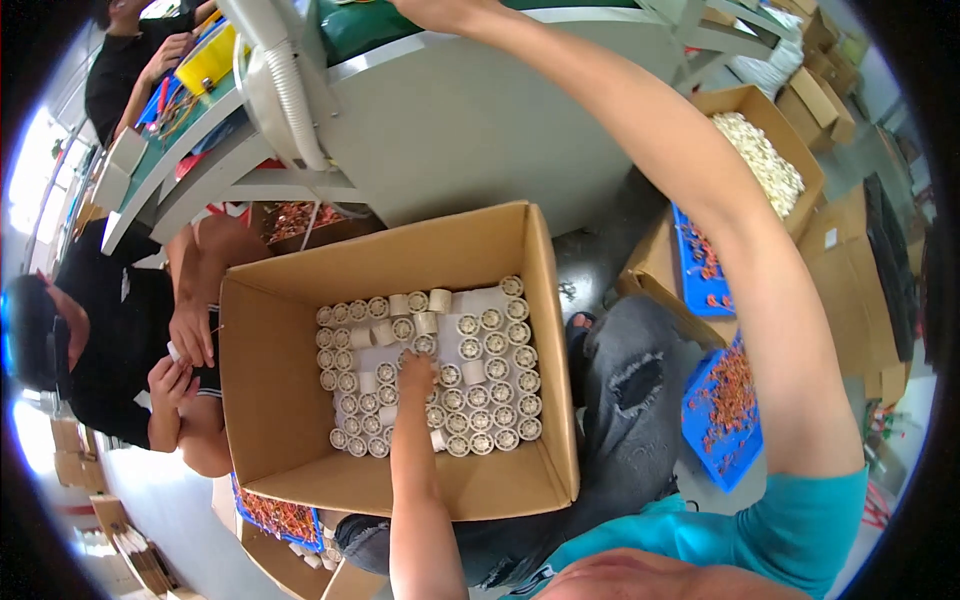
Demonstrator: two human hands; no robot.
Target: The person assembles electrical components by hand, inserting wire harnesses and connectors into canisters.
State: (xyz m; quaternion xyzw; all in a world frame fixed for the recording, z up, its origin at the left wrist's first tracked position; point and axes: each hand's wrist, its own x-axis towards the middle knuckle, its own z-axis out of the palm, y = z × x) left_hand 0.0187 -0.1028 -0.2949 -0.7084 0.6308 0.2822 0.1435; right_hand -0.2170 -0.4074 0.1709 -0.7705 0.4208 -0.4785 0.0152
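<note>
In the middle stands an open cardboard box (395, 490) holding rows of short white plastic cylinders with spoked ends. My left hand (416, 377) reaches down into it, its fingers bunched around a white plastic cylinder (425, 346) near the centre of the rows. Most cylinders stand with their spoked ends up, while some lie on their sides. Pale sheet (455, 310) shows between the rows. My right hand (440, 12) rests at the green tabletop beyond the box; the top edge of the picture cuts it off and its fingers are hidden.
A grey bench panel (500, 120) rises behind the box. On the left a seated co-worker (100, 340) handles a small white piece. Blue trays of red-and-orange parts (730, 400) stand at the right, near a carton of white pieces (760, 165). Another blue tray (280, 515) sits lower left.
</note>
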